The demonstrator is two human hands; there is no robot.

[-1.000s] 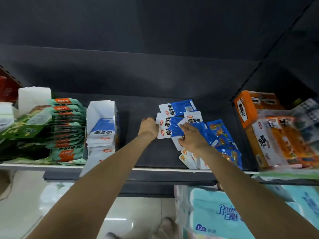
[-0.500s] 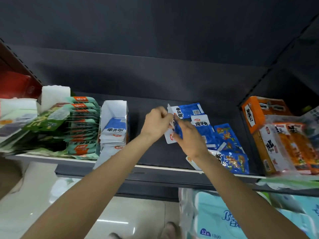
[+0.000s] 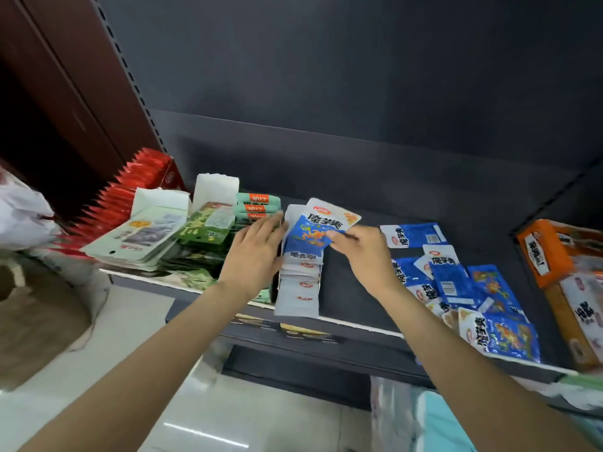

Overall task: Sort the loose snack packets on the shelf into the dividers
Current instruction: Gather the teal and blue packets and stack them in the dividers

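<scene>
Over at the white divider box (image 3: pixel 298 290), right hand (image 3: pixel 365 256) is pinching a blue packet (image 3: pixel 310 234) onto its stack, left hand (image 3: pixel 256 252) flat, steadying; loose blue packets (image 3: pixel 456 288) still waiting, maybe halfway.

One view only, head-worn, wide-angle. The scene is seen from standing height, facing fwd and down onto a dark shelf (image 3: pixel 355 285) at close range; both forearms are seen entering from the bottom edge, reaching away from the lens. The left hand (image 3: pixel 253 256) and right hand (image 3: pixel 367 256) are framed near centre. The shelf's back panel fills the upper half; pale floor is seen below the shelf edge, lower left. Edges are bent by lens distortion. No 2nd view, so no overlap.
</scene>
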